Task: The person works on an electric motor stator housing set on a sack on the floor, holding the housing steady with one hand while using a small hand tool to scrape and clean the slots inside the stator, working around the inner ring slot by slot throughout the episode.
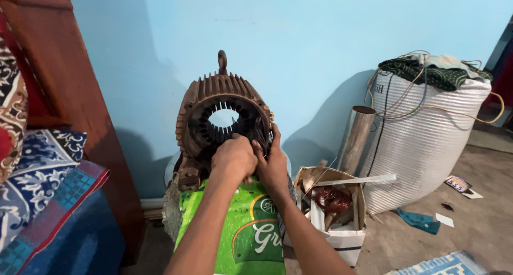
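Motor housing (222, 117), rusty brown and ribbed, stands upright on a green printed sack (251, 232) against the blue wall (299, 34), its round opening facing us and a lifting ring at its top. We have both hands at the lower right edge of that opening. Our left hand (233, 158) is curled over the rim, fingers bent in on something we cannot make out. Our right hand (273, 165) presses just beside it, fingers reaching up along the edge of the housing; whether it grips anything we cannot tell. Right of the sack sits an open cardboard box (342, 235) with a coil of copper wire (332, 198). A metal pipe (355, 138) leans near a big white woven bag (427, 141).
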{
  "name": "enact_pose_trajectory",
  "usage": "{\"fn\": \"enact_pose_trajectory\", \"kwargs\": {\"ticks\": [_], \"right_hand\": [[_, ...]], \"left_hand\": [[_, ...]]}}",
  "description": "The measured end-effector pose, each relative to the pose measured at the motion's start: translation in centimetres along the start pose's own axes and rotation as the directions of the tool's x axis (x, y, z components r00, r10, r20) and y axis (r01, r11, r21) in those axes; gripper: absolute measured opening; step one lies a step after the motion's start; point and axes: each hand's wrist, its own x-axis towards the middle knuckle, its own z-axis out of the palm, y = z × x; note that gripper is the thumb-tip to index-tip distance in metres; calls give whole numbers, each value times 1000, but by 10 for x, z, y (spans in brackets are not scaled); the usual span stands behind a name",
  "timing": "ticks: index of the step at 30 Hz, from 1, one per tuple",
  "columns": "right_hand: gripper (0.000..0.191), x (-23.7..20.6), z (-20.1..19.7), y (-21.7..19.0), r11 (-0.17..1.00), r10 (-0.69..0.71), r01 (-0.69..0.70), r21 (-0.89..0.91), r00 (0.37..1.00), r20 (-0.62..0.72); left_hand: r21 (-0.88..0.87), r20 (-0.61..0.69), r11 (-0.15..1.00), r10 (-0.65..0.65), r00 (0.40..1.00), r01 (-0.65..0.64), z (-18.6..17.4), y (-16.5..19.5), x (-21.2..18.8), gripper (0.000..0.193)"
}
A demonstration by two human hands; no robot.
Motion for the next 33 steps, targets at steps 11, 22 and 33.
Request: {"fn": "enact_pose_trajectory", "kwargs": {"ticks": [11,22,33], "right_hand": [[75,4,-4,1,997,-42,42,68,999,-10],[74,1,0,0,998,-16,17,54,1000,-13],[73,-1,0,0,996,-40,42,79,999,-21]], "left_hand": [[20,35,999,32,999,-33,-12,6,-11,84],[14,32,1000,13,999,-14,-4,4,-25,86],[112,13,993,41,999,-42,7,-1,-45,89]]}}
